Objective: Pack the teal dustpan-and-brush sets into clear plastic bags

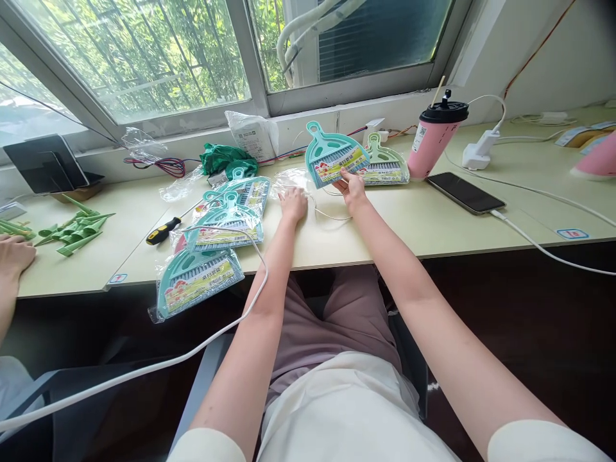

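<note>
My right hand grips the lower edge of a teal dustpan and brush set with a yellow printed label, held up off the table. Another dustpan and brush set, pale green, stands just behind it to the right. My left hand is low at the table with its fingers curled on a crumpled clear plastic bag. To its left, several teal sets in clear wrapping lie overlapped, including a front dustpan set that juts over the table edge.
A screwdriver, green plastic and cut green stalks lie leftward, near another person's hand. A pink cup, charging phone and white plug are at right. A white cable crosses the foreground.
</note>
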